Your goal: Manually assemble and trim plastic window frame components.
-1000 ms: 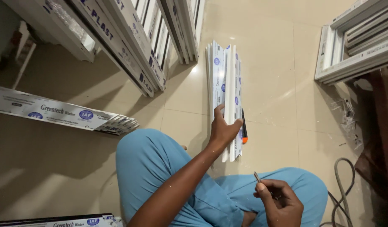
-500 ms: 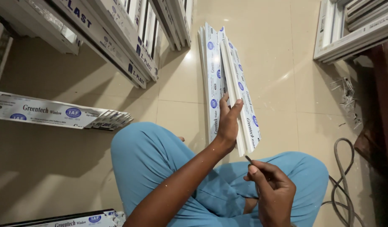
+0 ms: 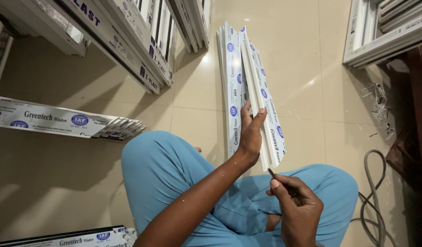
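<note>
I sit cross-legged on a tiled floor in blue trousers. My left hand grips a long white plastic window profile wrapped in film with blue round marks, lifting its near end off the floor. A second, similar profile lies flat beside it to the left. My right hand sits over my right knee, pinching a small thin dark tool whose tip points up toward the profile's near end.
More white profiles lean at the top left. A bundle of profiles lies at the left, another at the bottom left. White window frames stand top right. A grey cable coils at the right, with debris nearby.
My left hand has tilted one profile away from the other and slid further along it. My right hand has risen a little with the thin tool.
</note>
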